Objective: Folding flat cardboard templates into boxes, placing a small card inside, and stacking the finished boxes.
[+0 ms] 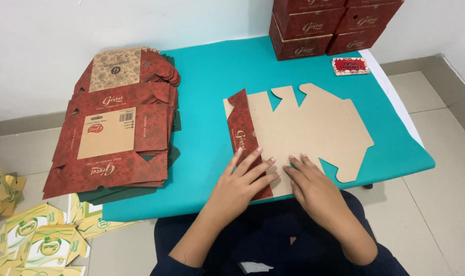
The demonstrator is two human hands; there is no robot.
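Observation:
A flat die-cut carton blank [314, 128] lies brown side up on the teal table [212, 76]. Its left flap [241, 125] is folded over, showing a dark red printed face. My left hand [240, 181] lies flat with fingers spread on the near end of that folded red flap. My right hand [311, 186] presses flat on the brown board just right of it, near the table's front edge. Neither hand grips anything.
A tall stack of flat red carton blanks [115, 138] covers the table's left side. Assembled red boxes [329, 23] are stacked at the back by the wall, with a small red tray [350, 66] beside them. Yellow-green carton blanks [36, 237] lie on the floor at left.

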